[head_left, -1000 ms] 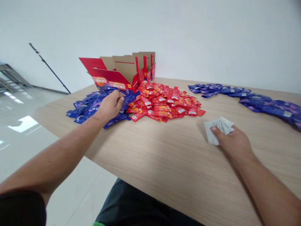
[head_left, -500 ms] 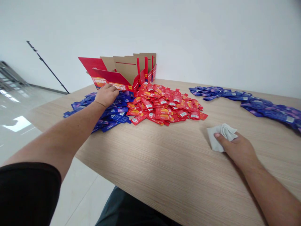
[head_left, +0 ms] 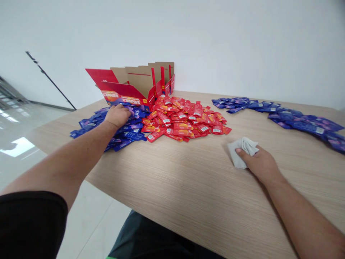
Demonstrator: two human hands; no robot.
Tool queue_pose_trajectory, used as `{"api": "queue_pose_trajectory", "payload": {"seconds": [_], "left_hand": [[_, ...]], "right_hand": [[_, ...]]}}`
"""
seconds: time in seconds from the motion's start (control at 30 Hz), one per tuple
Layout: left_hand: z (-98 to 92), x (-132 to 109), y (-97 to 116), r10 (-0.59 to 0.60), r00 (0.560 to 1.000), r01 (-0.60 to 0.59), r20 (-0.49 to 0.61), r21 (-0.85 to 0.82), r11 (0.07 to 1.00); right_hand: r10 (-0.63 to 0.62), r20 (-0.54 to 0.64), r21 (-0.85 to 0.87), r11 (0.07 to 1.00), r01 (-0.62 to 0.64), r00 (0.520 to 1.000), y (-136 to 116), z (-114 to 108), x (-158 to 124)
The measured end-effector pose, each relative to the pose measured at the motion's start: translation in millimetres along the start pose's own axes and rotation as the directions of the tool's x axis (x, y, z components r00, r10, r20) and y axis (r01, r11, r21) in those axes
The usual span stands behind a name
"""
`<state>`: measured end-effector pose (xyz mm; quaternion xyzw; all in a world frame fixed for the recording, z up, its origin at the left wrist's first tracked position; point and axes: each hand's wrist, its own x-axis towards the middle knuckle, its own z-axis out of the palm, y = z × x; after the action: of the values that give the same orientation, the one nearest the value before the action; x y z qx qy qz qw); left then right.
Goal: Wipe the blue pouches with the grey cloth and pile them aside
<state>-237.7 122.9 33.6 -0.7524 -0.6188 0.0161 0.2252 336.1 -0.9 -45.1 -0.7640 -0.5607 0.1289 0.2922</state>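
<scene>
My left hand is over the pile of blue sachets, close to the front of the nearest red carton. Its fingers are curled down and closed, with the tips hidden, so I cannot make out what they hold. In my right hand is a folded whitish cloth, pinched between thumb and fingers against the tabletop. Between the two hands spreads a heap of red sachets, which touches the blue pile. The red carton stands with its flaps up behind the blue pile.
More open cartons stand in a row behind the first, near the wall. Overlapping blue sachets form a long band at the back right. The wooden table ends at my lap. A thin black pole leans at the left.
My left hand has come down slightly from the carton front onto the blue sachets. The right hand and cloth have shifted left in view, partly because the whole view has turned a little.
</scene>
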Motion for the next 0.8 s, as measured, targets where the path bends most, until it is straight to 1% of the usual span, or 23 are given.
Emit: {"api": "queue_pose_trajectory", "payload": {"seconds": [0.07,0.13,0.2,0.23,0.3,0.33,0.4,0.47,0.53,0.6,0.63,0.7,0.8], "left_hand": [[-3.3,0.3,-0.2,-0.081,0.997,0.082,0.008,-0.020,0.996],[-11.5,-1.9,4.0,-0.139,0.989,0.138,-0.041,-0.020,0.990],[-23.2,-7.5,16.5,-0.144,0.982,0.141,-0.123,-0.029,0.990],[-29.3,-11.7,26.8,-0.123,0.980,0.116,-0.158,-0.049,0.992],[-40.3,-22.6,56.3,-0.031,0.979,0.006,-0.204,-0.123,0.992],[-44.6,-29.2,75.1,0.019,0.976,-0.059,-0.218,-0.178,0.982],[-50.8,-43.9,118.8,0.134,0.959,-0.210,-0.248,-0.309,0.928],[-55.6,-59.2,165.3,0.269,0.919,-0.375,-0.289,-0.426,0.824],[-61.5,-72.3,208.5,0.385,0.862,-0.505,-0.330,-0.494,0.707],[-69.1,-80.7,243.1,0.485,0.806,-0.589,-0.339,-0.534,0.606],[-73.0,-82.8,256.5,0.521,0.785,-0.612,-0.336,-0.551,0.567],[-79.8,-83.6,275.5,0.573,0.755,-0.636,-0.319,-0.571,0.520],[-85.2,-80.3,290.3,0.602,0.745,-0.627,-0.289,-0.610,0.484]], "right_hand": [[0.008,-0.001,0.003,1.000,-0.008,1.000,0.8,0.6,0.5],[-0.004,0.001,0.019,1.000,0.004,1.000,0.9,0.6,0.9],[-0.024,0.003,0.043,0.999,0.023,1.000,0.7,0.2,0.9],[-0.034,0.007,0.053,0.998,0.033,0.999,0.4,0.0,0.5],[-0.055,0.022,0.068,0.996,0.053,0.998,-1.3,-0.5,-1.3],[-0.069,0.030,0.073,0.995,0.067,0.997,-2.9,-0.5,-2.9],[-0.114,0.051,0.086,0.990,0.109,0.992,-7.4,0.0,-7.1],[-0.163,0.079,0.110,0.982,0.154,0.983,-12.4,1.7,-11.7],[-0.196,0.090,0.135,0.974,0.183,0.977,-15.7,4.1,-15.3],[-0.216,0.087,0.137,0.970,0.203,0.973,-16.2,6.1,-17.2],[-0.221,0.085,0.130,0.969,0.209,0.972,-15.6,6.8,-17.4],[-0.214,0.084,0.109,0.973,0.205,0.973,-13.9,7.2,-16.8],[-0.187,0.112,0.095,0.980,0.177,0.976,-12.6,7.2,-15.2]]}}
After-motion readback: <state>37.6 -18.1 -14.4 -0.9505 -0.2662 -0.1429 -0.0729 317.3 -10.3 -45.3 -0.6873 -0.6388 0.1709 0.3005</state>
